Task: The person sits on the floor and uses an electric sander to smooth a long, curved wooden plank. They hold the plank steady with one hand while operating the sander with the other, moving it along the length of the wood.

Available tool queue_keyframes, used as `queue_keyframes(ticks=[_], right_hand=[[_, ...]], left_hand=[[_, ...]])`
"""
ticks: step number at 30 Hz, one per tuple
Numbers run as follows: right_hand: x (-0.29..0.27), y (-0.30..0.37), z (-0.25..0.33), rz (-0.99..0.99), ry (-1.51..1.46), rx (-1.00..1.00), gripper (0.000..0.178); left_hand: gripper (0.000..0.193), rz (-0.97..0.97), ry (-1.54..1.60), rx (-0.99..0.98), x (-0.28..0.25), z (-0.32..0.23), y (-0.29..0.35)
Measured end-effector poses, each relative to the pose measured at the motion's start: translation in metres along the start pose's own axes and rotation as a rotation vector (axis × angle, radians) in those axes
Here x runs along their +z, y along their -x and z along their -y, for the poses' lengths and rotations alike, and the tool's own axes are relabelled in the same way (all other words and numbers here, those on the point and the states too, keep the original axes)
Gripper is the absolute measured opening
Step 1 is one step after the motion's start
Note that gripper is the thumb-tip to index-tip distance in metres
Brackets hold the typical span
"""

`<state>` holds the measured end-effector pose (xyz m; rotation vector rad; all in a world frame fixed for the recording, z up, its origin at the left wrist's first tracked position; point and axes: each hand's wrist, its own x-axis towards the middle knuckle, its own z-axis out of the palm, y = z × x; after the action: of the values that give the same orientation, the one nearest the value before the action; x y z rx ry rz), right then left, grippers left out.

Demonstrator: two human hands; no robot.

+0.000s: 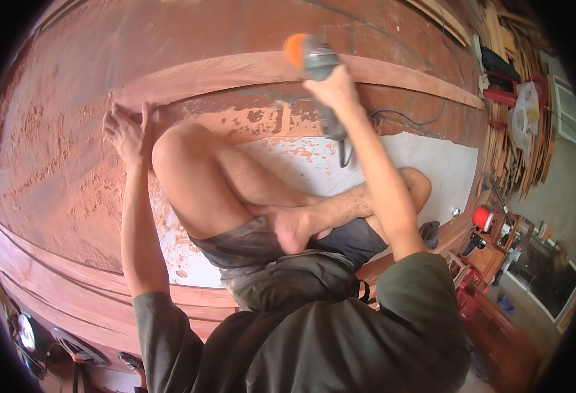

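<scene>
My right hand (335, 88) is wrapped round an angle grinder (319, 60), whose orange disc (294, 50) is at the far edge of a long reddish wooden plank (229, 73). The tool's head is smeared by motion, so I cannot tell whether the disc touches the wood. Its dark rear end hangs on the near side of my wrist. The plank lies crosswise before my crossed legs. At its left end rests my left hand (128, 134), fingers spread and fingertips against or just beside the wood; the exact contact is unclear.
Reddish sawdust (72, 170) covers the floor at left and around the plank. A white sheet (442, 164) lies under my legs. More long boards (59, 275) are at lower left. A blue cord (419, 121) curves near the plank. Stacked wood strips (514, 157) stand at right.
</scene>
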<state>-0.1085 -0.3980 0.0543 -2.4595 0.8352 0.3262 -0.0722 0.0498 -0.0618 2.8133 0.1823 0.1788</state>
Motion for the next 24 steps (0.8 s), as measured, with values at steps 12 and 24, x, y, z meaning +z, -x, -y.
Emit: queue_keyframes(ticks=[12,24], right_hand=[[-0.009,-0.004,-0.009,-0.060,-0.026,0.071,0.042],[-0.019,0.001,-0.037,-0.097,-0.140,0.070,0.042]], left_hand=[[0.101,-0.006,-0.055,0.025,-0.004,-0.006,-0.002],[0.102,-0.026,-0.032,0.035,-0.007,-0.010,-0.001]])
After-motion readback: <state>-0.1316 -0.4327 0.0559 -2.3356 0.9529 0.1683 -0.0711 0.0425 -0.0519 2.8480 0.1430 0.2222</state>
